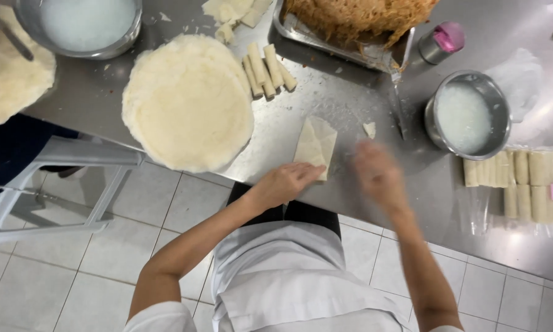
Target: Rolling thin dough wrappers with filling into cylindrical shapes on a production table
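Pressing on the near corner of a folded spring-roll wrapper [316, 146], the left hand [287, 183] lies flat with its fingers together on the steel worktop [350, 104]. The right hand [378, 175] hovers just right of the wrapper, blurred, so whether it is spread or pinching cannot be told.

The wrapper sits close to the worktop's near edge; a careless push could slide it off toward the tiled floor [55, 283]. Thin pastry like this looks liable to tear or come unfolded if pressed unevenly. A small scrap of pastry [369, 130] lies just right of the wrapper and could get caught under a fold.

Left of the wrapper a round stack of wrapper sheets [187, 101] overhangs the worktop edge and could tip if bumped. Beyond the wrapper lie four finished rolls [267, 71].

Right of the wrapper stands a steel bowl [497, 101] of whitish paste or liquid, near enough to the right hand for an elbow to knock it. Far beyond it on the left, a larger steel bowl [129, 34] holds a similar white liquid. Beyond the wrapper a metal tray [326, 43] holds shredded brownish filling, and a small metal cup [433, 49] holds something pink. Far right, a clear bag of rolls [529, 181] lies flat.
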